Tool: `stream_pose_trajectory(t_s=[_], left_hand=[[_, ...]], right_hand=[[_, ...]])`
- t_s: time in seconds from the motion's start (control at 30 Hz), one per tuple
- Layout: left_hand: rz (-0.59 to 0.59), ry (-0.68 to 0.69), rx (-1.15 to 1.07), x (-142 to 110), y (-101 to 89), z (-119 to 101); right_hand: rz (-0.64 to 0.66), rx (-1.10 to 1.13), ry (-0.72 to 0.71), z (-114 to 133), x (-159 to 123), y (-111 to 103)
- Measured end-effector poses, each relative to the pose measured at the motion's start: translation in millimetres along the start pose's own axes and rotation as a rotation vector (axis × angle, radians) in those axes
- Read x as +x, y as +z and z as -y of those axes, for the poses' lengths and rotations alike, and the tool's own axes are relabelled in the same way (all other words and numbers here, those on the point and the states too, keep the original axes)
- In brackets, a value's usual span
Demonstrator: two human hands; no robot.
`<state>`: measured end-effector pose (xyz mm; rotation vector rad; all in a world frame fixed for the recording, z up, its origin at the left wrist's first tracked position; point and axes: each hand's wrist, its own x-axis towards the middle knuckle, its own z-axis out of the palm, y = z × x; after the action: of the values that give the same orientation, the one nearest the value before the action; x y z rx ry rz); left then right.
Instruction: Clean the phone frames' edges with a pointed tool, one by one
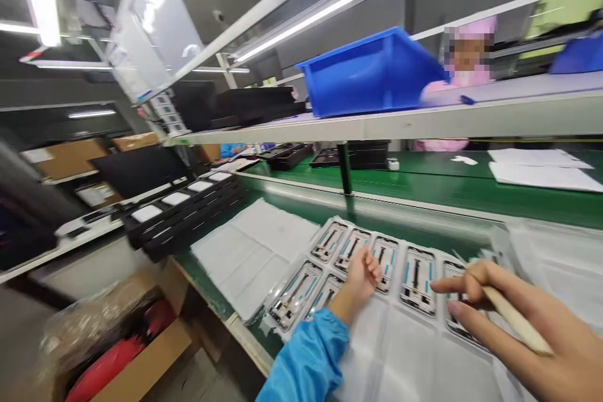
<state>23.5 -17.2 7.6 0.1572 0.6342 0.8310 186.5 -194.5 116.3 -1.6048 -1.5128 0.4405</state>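
Fingers of the right hand [532,333] clench a pale wooden stick [516,320], while the left hand's [358,279] loose fingertips rest on a silver rectangular phone frame with teal strips [387,264] in a clear plastic tray [258,315]. Two rows of frames fill every visible slot.

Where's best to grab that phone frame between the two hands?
Likely by its two long edges, fingers coming from above: the phone frame lies flat in its plastic tray, so those edges are exposed, while its middle is open and thin-looking.
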Motion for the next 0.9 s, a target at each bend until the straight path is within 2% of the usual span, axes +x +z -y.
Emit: stream_pose_trajectory(t_s=[0.03, 0.1, 0.2, 0.27, 0.37, 0.43, 0.5, 0.6, 0.73, 0.9], left_hand=[[-0.017, -0.010, -0.022, 0, 0.1, 0], [-0.038, -0.035, -0.088, -6, -1.7, -8], [-0.034, -0.042, -0.211, -28, -16.8, -34], [-0.039, 0.011, -0.297, -52, -38.1, -54], [-0.077, 0.151, -0.412, -91, -80.6, -78], [-0.078, 0.219, -0.475, -114, -108.8, -84], [-0.025, 0.245, -0.557, -133, -131.8, -81], [0.053, 0.249, -0.651, -149, -152.7, -64], [0.017, 0.276, -0.687, -151, -163.6, -43], [0.013, 0.327, -0.673, -146, -173.3, -34]], right_hand=[[0.085, 0.044, 0.014, 20, 20, 21], [0.162, 0.111, 0.015, 50, 56, 60], [0.152, 0.114, -0.018, 70, 90, 107], [0.182, 0.048, -0.020, 68, 100, 133], [0.344, -0.127, -0.010, 52, 97, 168], [0.474, -0.235, -0.032, 36, 91, 188], [0.579, -0.309, -0.075, 21, 85, 203], [0.636, -0.414, -0.134, 6, 80, 217], [0.613, -0.541, -0.231, 0, 79, 225], [0.571, -0.588, -0.366, -10, 77, 231]])
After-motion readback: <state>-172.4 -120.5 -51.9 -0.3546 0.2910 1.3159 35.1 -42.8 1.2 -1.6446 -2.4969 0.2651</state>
